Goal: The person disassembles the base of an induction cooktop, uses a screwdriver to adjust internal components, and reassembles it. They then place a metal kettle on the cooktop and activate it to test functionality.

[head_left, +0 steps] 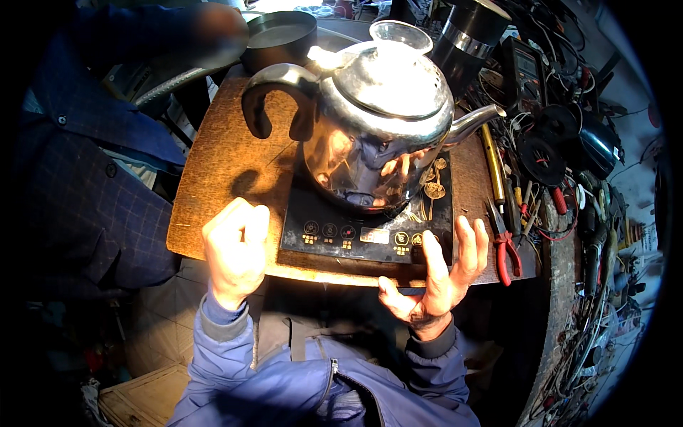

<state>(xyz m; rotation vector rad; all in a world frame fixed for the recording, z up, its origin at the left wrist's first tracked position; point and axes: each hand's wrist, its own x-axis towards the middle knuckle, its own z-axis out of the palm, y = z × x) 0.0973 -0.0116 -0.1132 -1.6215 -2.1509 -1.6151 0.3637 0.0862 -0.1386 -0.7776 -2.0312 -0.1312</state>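
A shiny steel kettle (370,160) with a dark curved handle stands upright on a black induction cooktop (295,238), its spout pointing right. A glass-like knob tops the kettle's lid (391,78). My left hand (236,249) is a fist at the near left edge of the wooden table (213,164), left of the cooktop, with nothing visible in it. My right hand (445,277) has its fingers spread apart over the cooktop's near right corner and holds nothing. Neither hand touches the kettle. Strong light washes out the left hand and the lid.
Red-handled pliers (505,249), a multimeter (528,78) and tangled wires crowd the right side. A dark pan (281,35) and a black cylindrical container (469,39) stand behind the kettle. At left is another person in a checked jacket (92,185), one hand blurred.
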